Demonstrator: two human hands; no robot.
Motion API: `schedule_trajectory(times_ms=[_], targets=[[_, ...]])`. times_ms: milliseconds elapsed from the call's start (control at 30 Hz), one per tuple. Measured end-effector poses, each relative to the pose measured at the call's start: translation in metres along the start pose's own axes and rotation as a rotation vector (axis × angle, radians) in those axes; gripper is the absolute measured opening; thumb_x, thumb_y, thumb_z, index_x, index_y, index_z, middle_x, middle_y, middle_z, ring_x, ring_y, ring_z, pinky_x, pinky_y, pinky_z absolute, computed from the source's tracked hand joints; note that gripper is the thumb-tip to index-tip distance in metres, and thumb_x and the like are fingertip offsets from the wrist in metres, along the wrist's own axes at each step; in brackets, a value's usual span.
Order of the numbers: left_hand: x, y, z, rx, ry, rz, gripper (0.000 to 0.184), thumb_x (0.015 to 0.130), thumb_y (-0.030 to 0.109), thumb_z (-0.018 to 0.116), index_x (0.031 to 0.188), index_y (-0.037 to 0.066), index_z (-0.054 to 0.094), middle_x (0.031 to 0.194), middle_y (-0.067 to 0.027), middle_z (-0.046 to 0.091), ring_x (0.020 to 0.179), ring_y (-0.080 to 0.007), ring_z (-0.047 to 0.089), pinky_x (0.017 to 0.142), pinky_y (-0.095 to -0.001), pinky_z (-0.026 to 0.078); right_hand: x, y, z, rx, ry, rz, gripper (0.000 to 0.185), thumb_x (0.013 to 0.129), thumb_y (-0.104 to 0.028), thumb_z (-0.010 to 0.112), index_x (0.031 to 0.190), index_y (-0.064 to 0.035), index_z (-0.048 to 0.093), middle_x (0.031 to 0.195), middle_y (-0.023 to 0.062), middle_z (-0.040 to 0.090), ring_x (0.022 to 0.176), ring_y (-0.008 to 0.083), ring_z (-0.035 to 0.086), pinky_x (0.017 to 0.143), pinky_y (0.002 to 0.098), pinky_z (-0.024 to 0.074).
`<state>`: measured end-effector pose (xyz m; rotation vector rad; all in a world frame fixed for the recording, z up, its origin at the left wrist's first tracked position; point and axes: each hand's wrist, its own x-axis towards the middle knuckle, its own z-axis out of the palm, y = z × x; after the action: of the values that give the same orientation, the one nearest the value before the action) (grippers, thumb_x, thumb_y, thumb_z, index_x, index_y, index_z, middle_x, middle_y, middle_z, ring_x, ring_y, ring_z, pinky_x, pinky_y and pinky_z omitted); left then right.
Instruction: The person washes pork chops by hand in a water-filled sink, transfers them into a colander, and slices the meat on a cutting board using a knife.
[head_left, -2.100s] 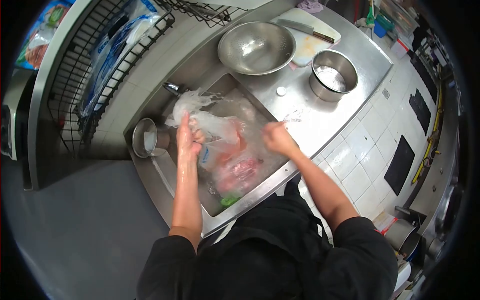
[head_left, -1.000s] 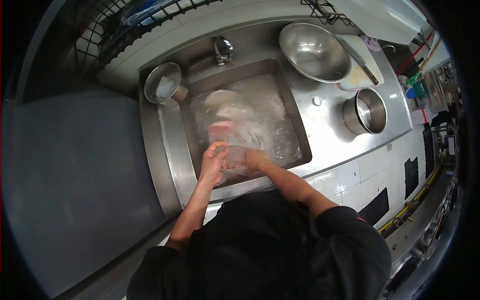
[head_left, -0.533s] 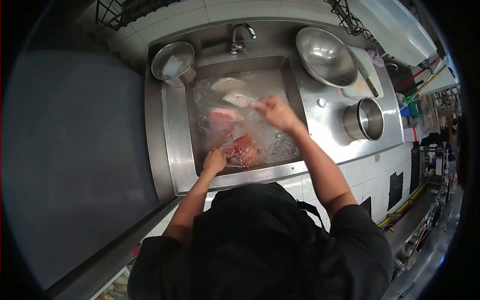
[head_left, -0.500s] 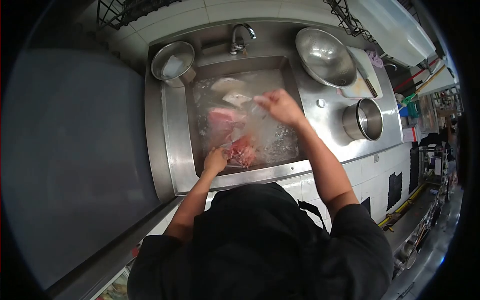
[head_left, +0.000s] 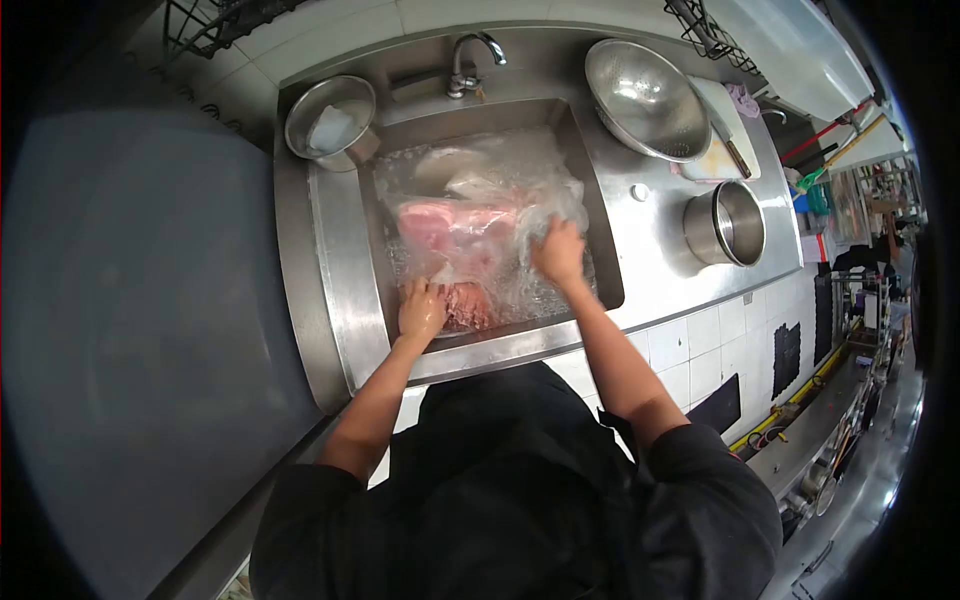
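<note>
Clear, wrinkled plastic wrap [head_left: 510,190] spreads over the water in a steel sink [head_left: 607,235]. A pale pink slab of meat [head_left: 432,222] lies under or within it, in the sink's middle. Closer to the front wall is a redder piece of meat [head_left: 466,306]. My left hand [head_left: 424,309] is beside that red piece, its fingers closed on the edge of the wrap. Over the right part of the sink, my right hand [head_left: 560,252] has its fingers bent into the wrap; their tips are partly hidden. Whitish pieces [head_left: 450,172] show through near the back.
A faucet [head_left: 465,75] rises behind the sink. At left stands a steel pot [head_left: 345,150] with something white inside. On the right counter are a large colander [head_left: 640,95], a cutting board [head_left: 715,160] with a knife [head_left: 738,158], a steel pot [head_left: 725,225] and a small white cap [head_left: 640,192].
My right hand has come down and toward me, from above the sink onto the wrap. The wrap now spreads wider over the meat. My left hand has shifted slightly up and left.
</note>
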<state>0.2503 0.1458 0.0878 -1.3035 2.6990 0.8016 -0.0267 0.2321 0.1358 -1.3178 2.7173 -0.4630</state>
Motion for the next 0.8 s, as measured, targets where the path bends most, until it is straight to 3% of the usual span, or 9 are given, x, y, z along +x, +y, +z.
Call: schedule_trajectory(times_ms=[133,233,300,367,400,500,567,700,800], targets=[[0.018,0.0,0.02,-0.258,-0.179,-0.47,0.052,0.088,0.047,0.065,0.107,-0.001,0.068,0.11,-0.027,0.067,0.106,-0.0423,0.064,0.095,-0.0464,0.049,-0.044,-0.034,0.083,0.283,-0.829,-0.286,0.049,0.083,-0.027,0.066,0.121,0.0025,0.058,0.095,0.0338,0.065,0.093,0.0434,0.065,0.087,0.049,0.0508],[0.039,-0.035,0.053,-0.608,-0.23,-0.561,0.06,0.084,0.049,0.07,0.118,0.0,0.065,0.117,-0.0222,0.067,0.112,-0.0363,0.064,0.094,-0.0461,0.05,-0.069,-0.056,0.125,0.395,-0.782,-0.204,0.043,0.084,-0.026,0.062,0.117,0.0021,0.061,0.098,0.0315,0.066,0.098,0.0441,0.064,0.089,0.0483,0.0508],[0.046,-0.059,0.083,-0.739,-0.197,-0.612,0.064,0.083,0.052,0.071,0.123,0.003,0.063,0.118,-0.0185,0.067,0.106,-0.0326,0.065,0.091,-0.0458,0.051,-0.087,-0.054,0.164,0.156,-0.413,-0.201,0.041,0.086,-0.027,0.059,0.119,-0.0025,0.063,0.107,0.0277,0.067,0.106,0.0442,0.062,0.092,0.0483,0.0499],[0.056,-0.069,0.088,-0.87,-0.153,-0.667,0.068,0.083,0.055,0.071,0.128,0.006,0.06,0.118,-0.0147,0.067,0.101,-0.0289,0.067,0.088,-0.0455,0.053,-0.083,-0.039,0.213,0.229,-0.54,-0.08,0.043,0.088,-0.033,0.061,0.12,-0.0047,0.064,0.11,0.024,0.068,0.108,0.0401,0.063,0.093,0.0464,0.0494],[0.059,-0.064,0.075,-1.077,-0.408,-0.791,0.065,0.082,0.05,0.074,0.129,0.008,0.06,0.121,-0.0128,0.065,0.107,-0.0278,0.064,0.091,-0.0467,0.051,-0.082,-0.031,0.23,0.297,-0.658,0.027,0.044,0.089,-0.038,0.063,0.12,-0.0069,0.066,0.113,0.0203,0.069,0.109,0.0359,0.064,0.094,0.0444,0.0488],[0.058,-0.085,0.105,-1.355,-0.674,-0.82,0.049,0.085,0.044,0.073,0.122,0.014,0.064,0.114,-0.0098,0.067,0.107,-0.0255,0.064,0.09,-0.0476,0.052,-0.049,-0.017,0.189,0.575,-1.074,0.289,0.047,0.089,-0.047,0.067,0.115,-0.0073,0.07,0.114,0.0137,0.07,0.108,0.0245,0.063,0.096,0.0382,0.0471],[0.059,-0.08,0.097,-1.39,-0.864,-0.973,0.037,0.089,0.042,0.067,0.114,0.015,0.067,0.105,-0.008,0.069,0.101,-0.0254,0.066,0.084,-0.0482,0.055,-0.048,-0.012,0.164,0.904,-1.03,0.281,0.046,0.088,-0.049,0.071,0.106,-0.0063,0.074,0.107,0.007,0.072,0.107,0.0182,0.061,0.097,0.0344,0.0456],[0.051,-0.099,0.123,-1.447,-0.825,-1.014,0.032,0.09,0.038,0.063,0.109,0.014,0.068,0.101,-0.0075,0.071,0.098,-0.0266,0.067,0.081,-0.0497,0.057,-0.047,-0.01,0.143,1.013,-1.014,0.434,0.055,0.088,-0.038,0.074,0.132,-0.0099,0.059,0.124,0.0078,0.064,0.112,0.0206,0.059,0.1,0.0352,0.0452],[0.04,-0.036,0.053,-1.554,-0.637,-0.729,0.043,0.089,0.033,0.061,0.126,0.011,0.058,0.118,-0.0094,0.066,0.097,-0.0293,0.068,0.079,-0.0531,0.058,-0.028,-0.023,0.081,1.196,-0.915,0.493,0.07,0.087,-0.032,0.076,0.145,-0.0097,0.044,0.133,0.0101,0.058,0.115,0.0208,0.057,0.102,0.0356,0.0445]])
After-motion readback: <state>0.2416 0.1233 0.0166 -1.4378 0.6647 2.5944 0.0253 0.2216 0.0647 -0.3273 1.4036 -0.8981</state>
